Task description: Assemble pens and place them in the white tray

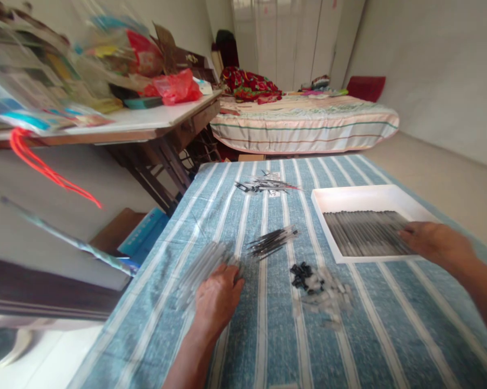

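My left hand, fingers curled and blurred, lies at the right side of a heap of clear plastic pen barrels; whether a barrel is in its grip is hidden. My right hand reaches over the right side of a shallow white box, fingertips drawn together at the end of a row of dark-cored pens. What those fingers hold cannot be made out. Between the hands are a bundle of thin dark pen refills, small black plugs and a scatter of small translucent caps.
Farther back on the striped blue cloth lies another small pile of thin dark sticks by a printed slip. A cluttered side table stands at the left, with red cord hanging off it. Behind is a bed.
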Tool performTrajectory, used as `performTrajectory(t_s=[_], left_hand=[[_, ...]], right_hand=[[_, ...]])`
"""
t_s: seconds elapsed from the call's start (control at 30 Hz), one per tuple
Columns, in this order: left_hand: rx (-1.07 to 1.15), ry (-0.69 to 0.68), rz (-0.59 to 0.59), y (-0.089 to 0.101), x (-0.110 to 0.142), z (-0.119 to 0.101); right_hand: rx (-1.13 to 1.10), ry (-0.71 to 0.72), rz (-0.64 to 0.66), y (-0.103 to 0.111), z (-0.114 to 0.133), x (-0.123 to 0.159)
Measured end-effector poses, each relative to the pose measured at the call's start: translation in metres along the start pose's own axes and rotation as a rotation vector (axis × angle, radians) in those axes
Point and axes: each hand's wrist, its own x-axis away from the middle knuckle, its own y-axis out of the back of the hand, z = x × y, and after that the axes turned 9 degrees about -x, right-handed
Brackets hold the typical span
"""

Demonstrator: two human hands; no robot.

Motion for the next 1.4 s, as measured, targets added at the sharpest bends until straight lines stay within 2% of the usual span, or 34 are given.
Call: performTrajectory(t_s=[0.07, 0.1, 0.23, 0.37, 0.5, 0.63, 0.87, 1.07, 1.27, 1.4], left_hand=[[-0.045, -0.016, 0.015, 0.001, 0.0, -0.002], [-0.057, -0.017, 0.015, 0.001, 0.0, -0.003], [-0.087, 0.015, 0.006, 0.002, -0.001, -0.005], [-0.129, -0.001, 0.015, 0.003, 0.0, -0.009], [-0.135, -0.038, 0.028, 0.004, 0.001, -0.013], [-0.119, -0.1, 0.044, 0.002, 0.003, -0.017], [-0.06, -0.12, 0.046, -0.001, 0.005, -0.02], [0.065, -0.147, -0.035, -0.005, 0.008, -0.019], [0.475, -0.115, -0.193, -0.009, 0.008, -0.018], [0.737, -0.035, -0.192, -0.008, 0.008, -0.021]], right_hand=[[0.106, -0.079, 0.033, 0.011, 0.023, 0.013], [0.113, -0.052, 0.025, 0.014, 0.034, 0.021], [-0.008, 0.166, 0.02, 0.012, 0.075, 0.049], [-0.218, 0.419, 0.208, -0.002, 0.111, 0.072], [-0.255, 0.558, 0.347, -0.012, 0.144, 0.086], [-0.168, 0.618, 0.416, -0.017, 0.169, 0.089], [0.016, 0.584, 0.455, -0.024, 0.195, 0.08], [0.026, 0.607, 0.475, -0.032, 0.2, 0.077], [-0.021, 0.603, 0.463, -0.031, 0.199, 0.075], [-0.041, 0.618, 0.414, -0.033, 0.209, 0.071]])
